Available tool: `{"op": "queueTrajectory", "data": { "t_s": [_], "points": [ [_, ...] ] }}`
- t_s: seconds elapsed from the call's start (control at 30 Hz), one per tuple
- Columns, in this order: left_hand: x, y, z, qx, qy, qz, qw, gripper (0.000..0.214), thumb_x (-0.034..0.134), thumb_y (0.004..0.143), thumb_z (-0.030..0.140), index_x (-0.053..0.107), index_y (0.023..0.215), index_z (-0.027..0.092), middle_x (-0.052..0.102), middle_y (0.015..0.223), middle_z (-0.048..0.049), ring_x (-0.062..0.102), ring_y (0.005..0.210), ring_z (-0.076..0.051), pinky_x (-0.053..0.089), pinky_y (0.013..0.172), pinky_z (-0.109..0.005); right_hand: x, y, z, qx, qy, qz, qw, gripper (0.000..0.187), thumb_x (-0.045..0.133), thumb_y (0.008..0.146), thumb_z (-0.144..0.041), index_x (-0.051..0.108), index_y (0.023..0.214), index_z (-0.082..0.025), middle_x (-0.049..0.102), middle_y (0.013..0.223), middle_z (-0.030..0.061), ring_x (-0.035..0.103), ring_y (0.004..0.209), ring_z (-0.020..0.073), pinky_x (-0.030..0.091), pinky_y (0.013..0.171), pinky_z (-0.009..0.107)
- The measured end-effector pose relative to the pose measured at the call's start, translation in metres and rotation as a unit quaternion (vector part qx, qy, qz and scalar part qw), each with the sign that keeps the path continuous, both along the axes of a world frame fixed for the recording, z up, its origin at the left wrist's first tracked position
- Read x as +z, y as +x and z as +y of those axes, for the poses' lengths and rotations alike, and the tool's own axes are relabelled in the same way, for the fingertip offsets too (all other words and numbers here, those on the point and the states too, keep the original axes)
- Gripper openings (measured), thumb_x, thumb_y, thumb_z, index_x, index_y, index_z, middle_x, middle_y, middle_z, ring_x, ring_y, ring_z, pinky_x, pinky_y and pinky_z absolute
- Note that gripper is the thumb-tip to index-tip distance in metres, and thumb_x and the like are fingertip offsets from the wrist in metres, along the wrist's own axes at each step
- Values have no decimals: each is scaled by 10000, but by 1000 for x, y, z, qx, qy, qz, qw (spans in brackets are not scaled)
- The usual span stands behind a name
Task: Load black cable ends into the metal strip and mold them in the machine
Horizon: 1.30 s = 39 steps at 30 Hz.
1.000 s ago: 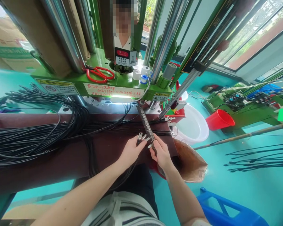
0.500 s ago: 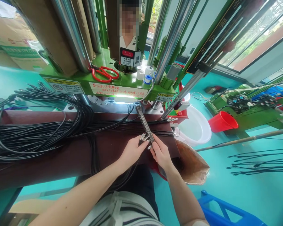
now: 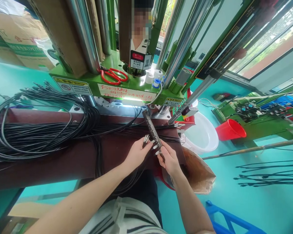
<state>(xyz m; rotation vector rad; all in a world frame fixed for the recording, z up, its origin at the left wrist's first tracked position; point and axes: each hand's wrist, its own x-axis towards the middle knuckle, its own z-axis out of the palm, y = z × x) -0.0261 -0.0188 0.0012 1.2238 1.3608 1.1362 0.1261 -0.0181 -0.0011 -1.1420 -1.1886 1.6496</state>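
Observation:
My right hand (image 3: 170,158) is closed round the near end of a long, narrow metal bar (image 3: 151,127), which slants up and away toward the machine. Small silvery connectors (image 3: 157,147) stick out from the bar's left side near my fingers. My left hand (image 3: 136,153) is closed on several black cables with metal connector ends (image 3: 146,139), pointing up between thumb and fingers. Its thumb and fingertips are close to the bar; whether they touch it I cannot tell. The cables' lower part is hidden under the hand and hangs toward my lap.
A large bundle of black cables (image 3: 39,133) lies on the brown bench (image 3: 63,162). Behind it stands a green machine (image 3: 104,61) with red-handled scissors (image 3: 114,76) on top. To the right are a white tub (image 3: 202,131), a paper sack (image 3: 200,172) and a blue stool (image 3: 231,217).
The view has shifted slightly. The connectors in my left hand are now fewer in sight and a little apart from the bar, and connectors show along the bar's near end.

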Motion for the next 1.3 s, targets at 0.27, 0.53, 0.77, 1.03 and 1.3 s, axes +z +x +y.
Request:
{"op": "queueTrajectory", "data": {
  "t_s": [0.27, 0.53, 0.77, 1.03, 1.3],
  "points": [
    [3, -4, 1, 5, -24, 4, 1000, 220, 511, 742, 364, 538, 660, 161, 500, 546, 34, 423, 527, -107, 337, 538, -229, 2, -1, 1, 12, -3, -24, 1000, 526, 522, 815, -406, 453, 1275, -161, 334, 451, -87, 242, 353, 34, 178, 300, 150],
    [2, -9, 0, 16, -22, -51, 998, 279, 499, 766, 411, 562, 684, 153, 498, 547, 27, 432, 509, -100, 353, 508, -221, 2, -9, -3, -6, 20, -65, 998, 473, 531, 807, -406, 510, 1225, -186, 357, 535, -57, 299, 427, 48, 201, 330, 153],
    [10, -8, -5, 96, -21, -240, 966, 294, 398, 828, 467, 473, 945, 208, 314, 486, 99, 249, 372, -50, 216, 355, -164, 5, -3, -2, -12, -4, -19, 1000, 503, 523, 818, -392, 463, 1265, -169, 333, 455, -83, 244, 368, 39, 173, 312, 151],
    [7, -6, -4, 33, -85, -209, 974, 276, 532, 756, 411, 443, 661, 167, 298, 427, 99, 222, 357, -22, 169, 354, -154, 2, 2, -1, 29, -1, -17, 999, 495, 545, 803, -400, 496, 1241, -176, 360, 485, -67, 293, 388, 44, 182, 301, 143],
    [10, -18, 0, 6, -134, -222, 966, 293, 584, 697, 417, 484, 638, 148, 254, 392, 107, 184, 343, -17, 118, 357, -164, -1, 4, 1, 74, 28, -38, 996, 488, 517, 823, -402, 481, 1251, -169, 354, 520, -64, 281, 396, 41, 192, 332, 169]
  ]
}}
